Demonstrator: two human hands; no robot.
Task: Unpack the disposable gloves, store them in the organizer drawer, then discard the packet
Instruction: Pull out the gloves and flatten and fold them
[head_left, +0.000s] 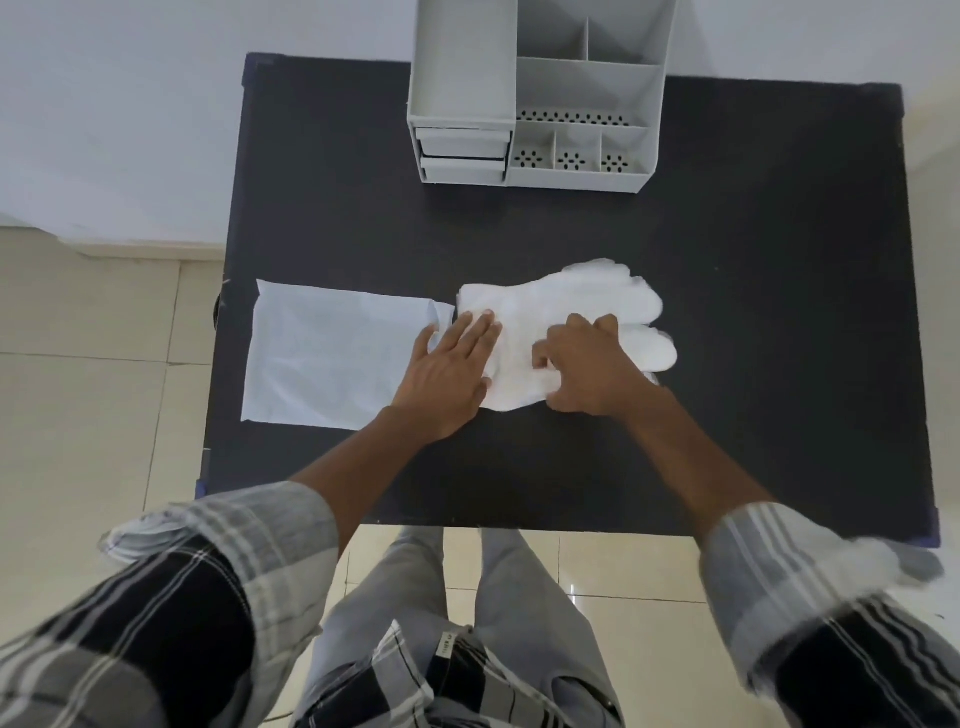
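A flat stack of thin white disposable gloves lies in the middle of the black table, fingers pointing right. My left hand presses flat on the cuff end of the stack, fingers straight. My right hand sits on the stack's middle with fingers curled into the glove material. The translucent plastic packet lies flat on the table just left of the gloves, its edge under my left hand. A grey desk organizer stands at the table's back, with two small drawers at its lower left.
The organizer's open compartments have perforated floors and hold nothing visible. The upper drawer looks slightly pulled out. Beige floor tiles surround the table, and a white wall lies behind it. My legs stand at the table's front edge.
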